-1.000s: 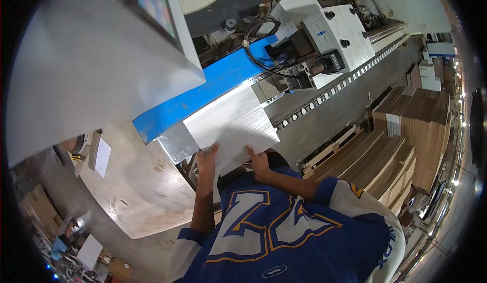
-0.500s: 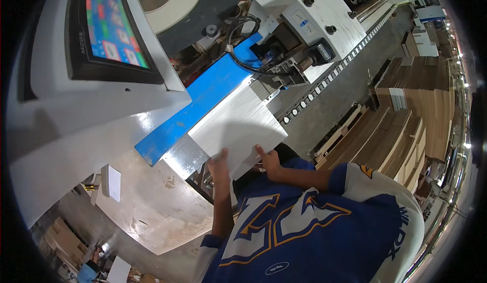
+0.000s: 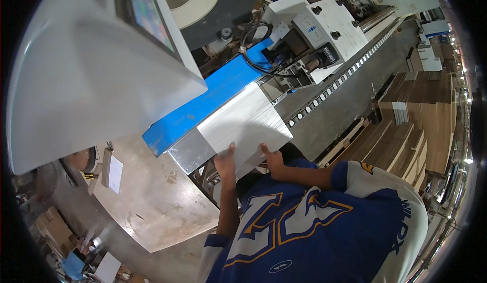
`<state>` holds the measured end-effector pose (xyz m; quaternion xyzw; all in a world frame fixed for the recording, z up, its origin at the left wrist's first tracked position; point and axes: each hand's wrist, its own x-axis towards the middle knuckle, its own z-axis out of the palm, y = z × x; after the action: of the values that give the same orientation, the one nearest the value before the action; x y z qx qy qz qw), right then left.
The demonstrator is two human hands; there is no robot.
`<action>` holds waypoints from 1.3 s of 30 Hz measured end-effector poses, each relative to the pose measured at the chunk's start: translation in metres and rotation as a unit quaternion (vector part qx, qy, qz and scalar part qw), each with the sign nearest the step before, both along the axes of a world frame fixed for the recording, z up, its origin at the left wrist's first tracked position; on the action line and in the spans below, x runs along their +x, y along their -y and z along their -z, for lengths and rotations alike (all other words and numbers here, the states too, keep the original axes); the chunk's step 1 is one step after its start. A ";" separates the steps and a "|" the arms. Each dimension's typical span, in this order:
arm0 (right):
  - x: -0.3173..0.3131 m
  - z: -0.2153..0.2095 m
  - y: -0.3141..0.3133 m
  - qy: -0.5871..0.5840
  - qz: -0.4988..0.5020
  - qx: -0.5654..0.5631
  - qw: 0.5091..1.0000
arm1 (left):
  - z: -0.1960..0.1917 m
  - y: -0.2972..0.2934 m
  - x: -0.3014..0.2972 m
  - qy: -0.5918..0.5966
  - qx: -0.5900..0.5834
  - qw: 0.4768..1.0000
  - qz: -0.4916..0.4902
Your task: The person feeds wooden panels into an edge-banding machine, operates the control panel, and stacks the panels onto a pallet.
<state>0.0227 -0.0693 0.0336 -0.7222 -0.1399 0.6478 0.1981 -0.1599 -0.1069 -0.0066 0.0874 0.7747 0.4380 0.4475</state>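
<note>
A white rectangular panel point(image 3: 243, 120) with a faint streaked grain lies along the blue guide point(image 3: 205, 97) of a machine, its far end near the feed opening. My left hand point(image 3: 225, 164) grips the panel's near edge, thumb laid on top and fingers hidden beneath. To its right, my right hand point(image 3: 274, 162) holds the same edge likewise, thumb up on the surface. Beside the panel's left side is a bare metal plate point(image 3: 192, 151).
A grey screen housing point(image 3: 96, 90) rises at the left. White machine covers point(image 3: 332, 34) and a chain-like conveyor track point(image 3: 329, 92) stretch away to the far right. Stacked brown boards point(image 3: 421, 95) stand at the right. A pale worktop point(image 3: 157, 207) lies lower left, with a white pad point(image 3: 115, 175) by it.
My view has turned, so the scene sits slightly further right and the screen appears more edge-on. Both hands keep their hold, and the panel has barely shifted against the guide.
</note>
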 end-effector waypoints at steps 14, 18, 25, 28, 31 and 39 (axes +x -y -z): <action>0.047 -0.003 -0.044 -0.011 0.018 0.015 1.000 | 0.003 -0.041 0.053 0.000 -0.025 1.000 0.013; 0.060 -0.009 -0.063 0.006 0.037 0.027 0.999 | 0.003 -0.062 0.071 -0.004 0.015 1.000 -0.009; 0.109 0.006 -0.097 0.051 0.037 0.051 0.997 | 0.000 -0.104 0.122 -0.026 -0.037 0.998 0.038; 0.135 0.030 -0.112 0.065 0.045 0.090 0.993 | 0.006 -0.126 0.145 -0.045 -0.018 0.998 0.042; 0.158 0.034 -0.130 0.074 0.075 0.126 0.986 | 0.005 -0.152 0.170 -0.042 -0.023 0.997 0.066; 0.195 0.029 -0.187 0.056 0.136 0.210 0.967 | -0.006 -0.203 0.198 -0.231 -0.068 0.933 0.267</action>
<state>0.2181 0.1181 0.0047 -0.7114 -0.1845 0.5298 0.4233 0.0386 0.0957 -0.0005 0.3595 0.8327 0.2163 0.3613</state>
